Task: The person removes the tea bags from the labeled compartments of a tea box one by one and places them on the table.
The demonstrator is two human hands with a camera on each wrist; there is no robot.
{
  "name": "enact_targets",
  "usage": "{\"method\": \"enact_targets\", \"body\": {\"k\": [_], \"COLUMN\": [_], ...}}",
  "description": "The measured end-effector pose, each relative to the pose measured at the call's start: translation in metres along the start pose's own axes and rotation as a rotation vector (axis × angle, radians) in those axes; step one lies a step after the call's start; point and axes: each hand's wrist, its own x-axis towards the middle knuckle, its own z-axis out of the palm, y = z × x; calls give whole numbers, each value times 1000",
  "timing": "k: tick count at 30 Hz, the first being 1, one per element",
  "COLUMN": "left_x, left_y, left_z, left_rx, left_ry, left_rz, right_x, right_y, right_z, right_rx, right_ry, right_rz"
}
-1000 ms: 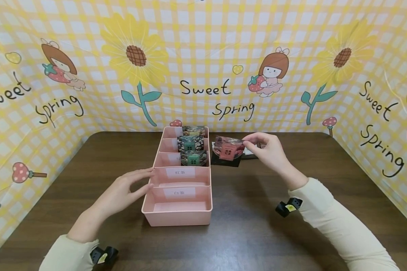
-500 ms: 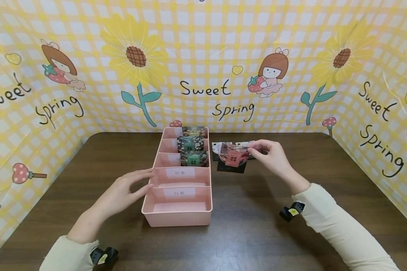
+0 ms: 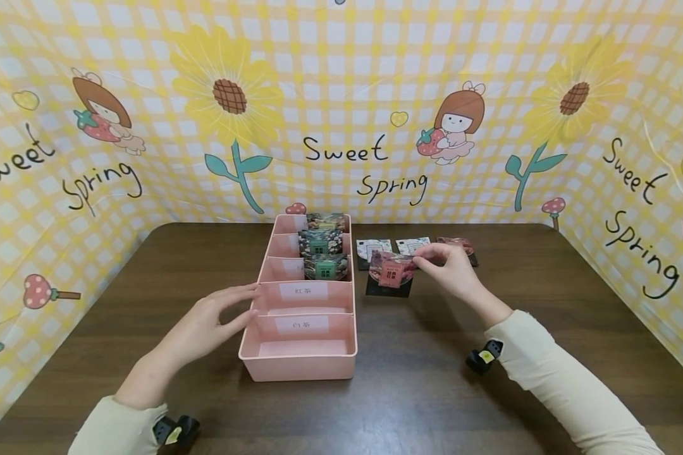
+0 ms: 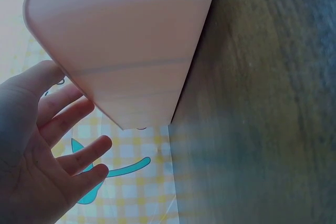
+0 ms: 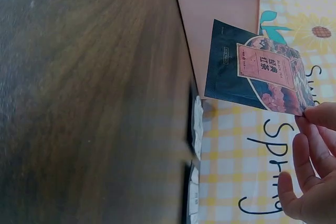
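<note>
Between thumb and fingertips, my right hand point(image 3: 452, 273) pinches a red and black tea sachet point(image 3: 391, 273) by its top corner. The right wrist view shows this tea sachet point(image 5: 257, 72) held up off the table, its red label facing the camera. A long pink divided box point(image 3: 297, 366) stands to its left. My left hand point(image 3: 205, 322) rests its fingertips on the box's left rim, and the left wrist view has the fingers point(image 4: 68, 121) loosely spread there. Green and dark sachets point(image 3: 324, 267) stand in the rear compartments. The two front compartments, with white paper labels point(image 3: 301, 291), hold no sachets.
Behind the held sachet, two white-topped sachets point(image 3: 412, 245) and a reddish sachet point(image 3: 463, 245) lie on the brown wooden table point(image 3: 421, 379). A yellow checked cloth point(image 3: 341, 76) hangs around the back and sides.
My right hand has brought the red sachet a little nearer and lower, uncovering the sachets lying behind it. The left hand and the box have stayed put.
</note>
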Motion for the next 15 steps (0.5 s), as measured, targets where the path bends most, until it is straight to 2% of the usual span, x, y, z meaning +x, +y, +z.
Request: {"method": "enact_targets", "body": {"k": [6,11,15], "left_x": [0,0,0], "left_y": [-1,-1,0], "left_z": [0,1,1], "left_rx": [11,16,8], "left_ry": [-9,-11,-5], "left_rz": [-11,-15,-6], "right_x": [-1,4,8], "right_y": [-7,10,18], "right_z": [4,11,14], "right_rx": [33,25,21], "right_ry": [-25,-46,-58], "right_rz": [22,47,30]}}
